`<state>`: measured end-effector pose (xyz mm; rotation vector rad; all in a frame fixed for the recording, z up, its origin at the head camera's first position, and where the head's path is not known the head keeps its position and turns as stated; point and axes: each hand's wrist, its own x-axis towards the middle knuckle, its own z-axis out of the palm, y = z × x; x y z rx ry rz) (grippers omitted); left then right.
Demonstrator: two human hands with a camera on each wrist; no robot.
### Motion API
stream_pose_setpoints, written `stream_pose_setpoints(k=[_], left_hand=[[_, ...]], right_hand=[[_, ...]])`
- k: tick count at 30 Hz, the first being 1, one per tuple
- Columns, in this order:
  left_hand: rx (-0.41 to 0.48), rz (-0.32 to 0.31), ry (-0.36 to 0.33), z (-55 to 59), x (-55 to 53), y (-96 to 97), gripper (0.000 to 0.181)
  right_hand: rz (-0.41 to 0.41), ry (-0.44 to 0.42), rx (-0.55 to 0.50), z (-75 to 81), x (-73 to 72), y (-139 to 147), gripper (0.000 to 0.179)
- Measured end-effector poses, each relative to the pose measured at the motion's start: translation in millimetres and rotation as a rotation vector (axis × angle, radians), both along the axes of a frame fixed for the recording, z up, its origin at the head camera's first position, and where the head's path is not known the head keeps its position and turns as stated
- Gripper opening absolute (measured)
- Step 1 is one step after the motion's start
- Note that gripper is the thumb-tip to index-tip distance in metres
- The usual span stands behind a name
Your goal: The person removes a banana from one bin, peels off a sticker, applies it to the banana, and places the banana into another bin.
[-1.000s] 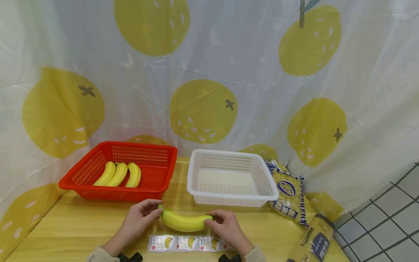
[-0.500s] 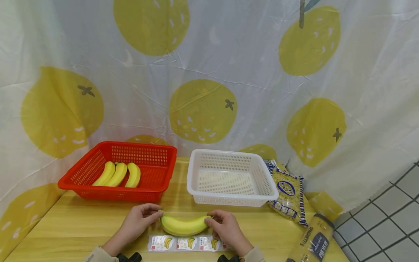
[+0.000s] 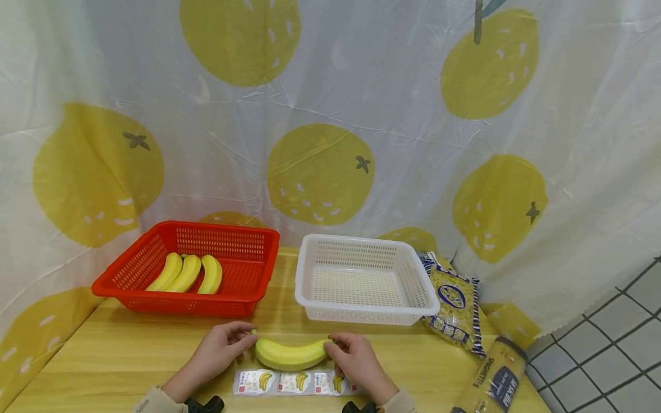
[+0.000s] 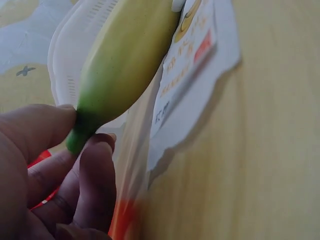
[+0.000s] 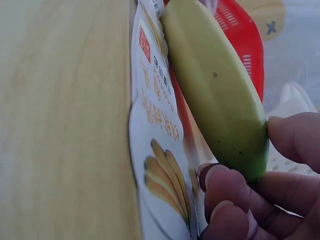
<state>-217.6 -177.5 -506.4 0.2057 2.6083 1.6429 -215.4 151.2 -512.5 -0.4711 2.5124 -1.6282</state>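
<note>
The left hand [image 3: 221, 348] pinches the stem of the banana [image 3: 291, 355], the right hand [image 3: 357, 357] its other tip; this probably keeps it level, its middle uncovered; it is near the tabletop's [image 3: 113, 355] near edge, just beyond the label strip [image 3: 310, 383].

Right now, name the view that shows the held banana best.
The head view: the banana shows nearly whole there, between left hand and right hand. The left wrist view shows its green stem end close up, cropped at the top; the right wrist view, the other, speckled end, also cropped.
</note>
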Motion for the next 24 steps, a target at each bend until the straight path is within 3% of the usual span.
stream_pose_setpoints(k=[14,22,24], left_hand=[[-0.12,-0.025,0.051,-3.3,2.3,-1.7,0.036],[-0.179,0.049,0.032,2.6,4.0,0.1,0.028],[-0.208,0.044,0.027,4.8,5.8,-2.1,0.022]], right_hand=[[-0.031,-0.016,0.031,-3.9,-0.8,-1.4,0.041],[-0.024,0.007,0.047,-2.7,-0.2,-2.2,0.046],[-0.025,0.004,0.05,-1.7,0.4,-2.5,0.048]])
